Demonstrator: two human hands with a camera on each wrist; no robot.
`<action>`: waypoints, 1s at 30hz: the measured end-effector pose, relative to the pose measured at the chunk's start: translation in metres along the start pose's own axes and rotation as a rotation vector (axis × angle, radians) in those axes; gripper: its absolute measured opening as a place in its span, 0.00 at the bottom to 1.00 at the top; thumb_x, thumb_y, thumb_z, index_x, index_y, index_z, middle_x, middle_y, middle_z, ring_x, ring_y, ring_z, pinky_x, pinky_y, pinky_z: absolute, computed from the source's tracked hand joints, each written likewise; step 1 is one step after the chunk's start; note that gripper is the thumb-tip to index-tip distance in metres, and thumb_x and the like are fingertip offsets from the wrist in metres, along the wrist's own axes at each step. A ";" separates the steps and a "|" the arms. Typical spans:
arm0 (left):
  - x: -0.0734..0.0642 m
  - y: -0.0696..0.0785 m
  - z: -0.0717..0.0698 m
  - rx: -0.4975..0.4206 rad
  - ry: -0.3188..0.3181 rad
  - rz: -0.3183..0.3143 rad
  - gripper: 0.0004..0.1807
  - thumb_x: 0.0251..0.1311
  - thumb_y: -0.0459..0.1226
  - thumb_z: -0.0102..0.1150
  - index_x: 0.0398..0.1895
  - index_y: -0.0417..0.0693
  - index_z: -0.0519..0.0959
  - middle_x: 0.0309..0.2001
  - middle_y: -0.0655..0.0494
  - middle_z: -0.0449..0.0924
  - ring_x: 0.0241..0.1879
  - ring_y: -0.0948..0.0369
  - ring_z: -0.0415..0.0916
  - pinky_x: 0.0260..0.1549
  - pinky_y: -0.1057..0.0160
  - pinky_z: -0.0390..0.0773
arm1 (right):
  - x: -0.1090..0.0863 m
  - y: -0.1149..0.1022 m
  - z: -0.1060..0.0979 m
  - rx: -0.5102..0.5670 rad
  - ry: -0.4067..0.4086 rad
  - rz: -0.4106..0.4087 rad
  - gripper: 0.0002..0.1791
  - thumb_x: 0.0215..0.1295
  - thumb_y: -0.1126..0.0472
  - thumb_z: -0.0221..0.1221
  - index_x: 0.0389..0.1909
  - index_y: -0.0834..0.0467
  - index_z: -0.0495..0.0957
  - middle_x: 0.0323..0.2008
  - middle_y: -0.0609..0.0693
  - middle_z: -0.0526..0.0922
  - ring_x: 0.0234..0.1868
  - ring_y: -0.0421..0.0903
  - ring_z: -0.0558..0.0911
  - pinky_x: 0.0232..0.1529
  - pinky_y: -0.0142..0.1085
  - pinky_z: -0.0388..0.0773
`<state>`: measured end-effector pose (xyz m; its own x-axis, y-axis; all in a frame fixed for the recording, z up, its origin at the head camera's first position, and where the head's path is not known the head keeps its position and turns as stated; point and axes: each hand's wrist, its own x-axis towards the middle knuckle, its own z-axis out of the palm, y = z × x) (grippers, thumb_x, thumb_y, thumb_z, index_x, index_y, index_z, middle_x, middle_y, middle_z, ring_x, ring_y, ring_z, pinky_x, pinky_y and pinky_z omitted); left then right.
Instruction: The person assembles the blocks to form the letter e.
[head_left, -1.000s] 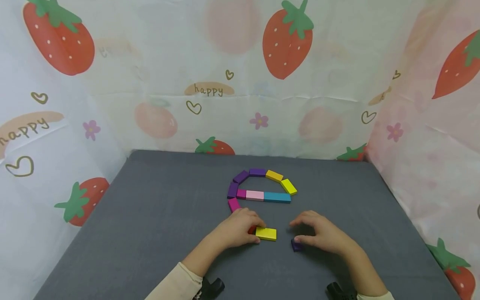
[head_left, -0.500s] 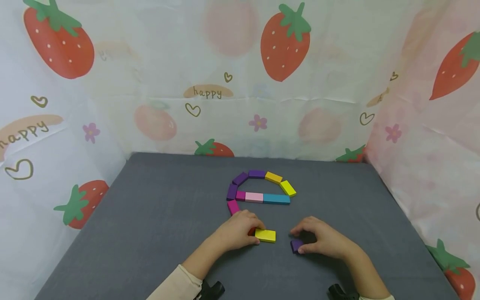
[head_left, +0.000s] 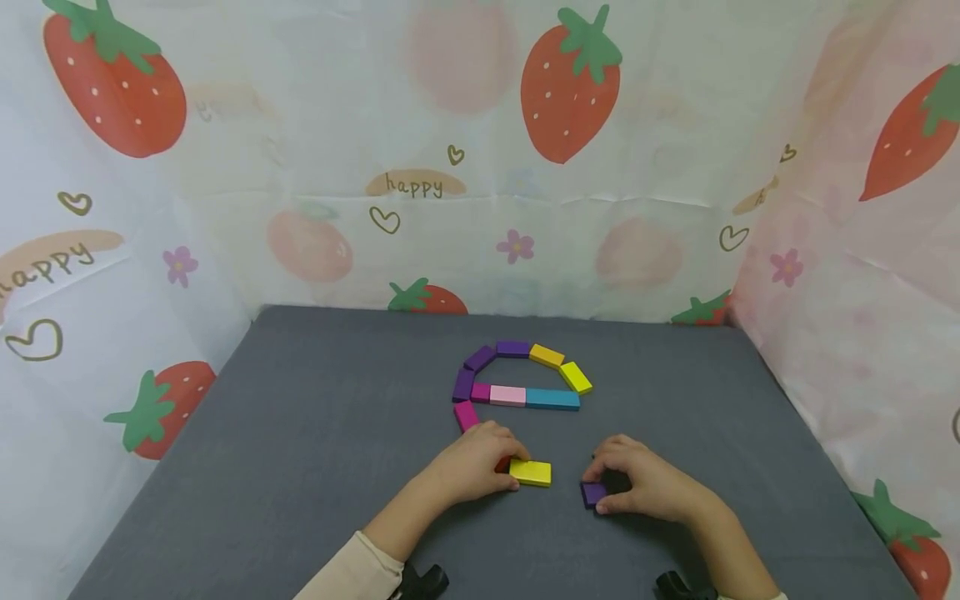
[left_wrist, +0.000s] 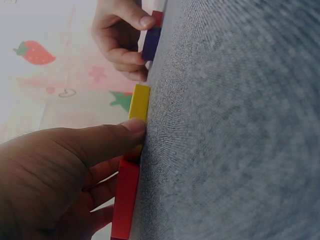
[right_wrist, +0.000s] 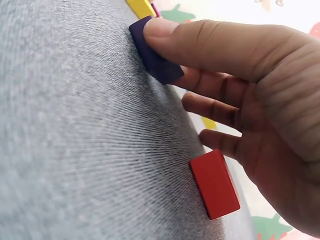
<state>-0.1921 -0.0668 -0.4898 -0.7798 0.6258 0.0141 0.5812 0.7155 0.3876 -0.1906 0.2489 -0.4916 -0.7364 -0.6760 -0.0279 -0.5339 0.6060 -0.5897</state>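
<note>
Near the middle of the table my left hand (head_left: 474,460) pinches the left end of a yellow block (head_left: 531,473) between thumb and fingers. A red block (left_wrist: 126,200) lies end to end with the yellow one, mostly behind that hand in the head view. To the right, my right hand (head_left: 643,477) holds a small purple block (head_left: 593,494) between thumb and index finger, a short gap from the yellow block. The right wrist view shows this purple block (right_wrist: 155,55) low over the cloth, its other fingers loosely bent. Another red block (right_wrist: 215,184) lies beneath the right palm.
Behind the hands, purple, orange and yellow blocks form an arch, including a purple block (head_left: 513,349). A magenta, a pink (head_left: 507,396) and a blue block (head_left: 552,399) make a straight bar. A magenta block (head_left: 466,415) slants toward the left hand. Strawberry-print cloth surrounds the grey table (head_left: 315,417).
My right index finger has come in against the purple block, which thumb and finger now pinch. The left hand has stayed in place on the yellow block.
</note>
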 end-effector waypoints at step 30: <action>0.004 -0.001 0.003 -0.018 -0.002 -0.003 0.17 0.62 0.48 0.72 0.53 0.61 0.86 0.47 0.68 0.82 0.48 0.66 0.71 0.57 0.61 0.74 | 0.024 -0.013 0.004 -0.033 0.064 0.027 0.15 0.60 0.46 0.73 0.46 0.41 0.84 0.41 0.31 0.80 0.47 0.37 0.74 0.54 0.42 0.76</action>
<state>-0.1952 -0.0638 -0.4929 -0.7812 0.6242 0.0110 0.5745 0.7118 0.4040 -0.1995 0.2229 -0.4876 -0.7750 -0.6319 0.0087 -0.5262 0.6375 -0.5628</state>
